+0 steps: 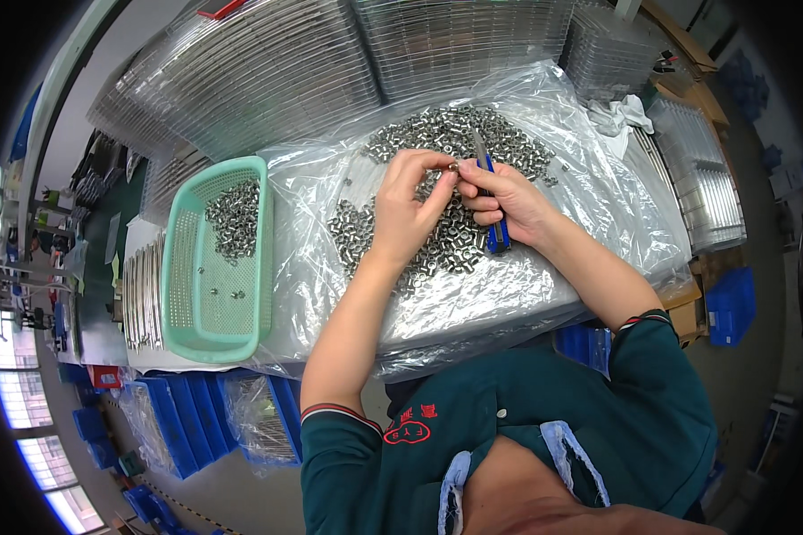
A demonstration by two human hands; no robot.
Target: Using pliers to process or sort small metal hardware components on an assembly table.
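A small metal fitting point(453, 167) is pinched between the fingertips of my left hand point(408, 203). My right hand point(519, 203) meets it there, thumb and forefinger at the same piece. A utility knife with a blue handle point(498, 234) lies in my right hand's grip, its blade point(481, 147) extended and pointing away from me. Under and beyond both hands spreads a large heap of small shiny metal fittings point(459, 129) on clear plastic sheeting point(308, 223). Parts of the heap are hidden by my hands.
Left of the heap stands a mint-green plastic basket point(263, 259) holding a smaller pile of fittings point(234, 218). Stacks of clear plastic trays point(259, 80) line the far side; more trays point(700, 178) stand at the right. Blue bins point(183, 423) sit below the table's left front edge.
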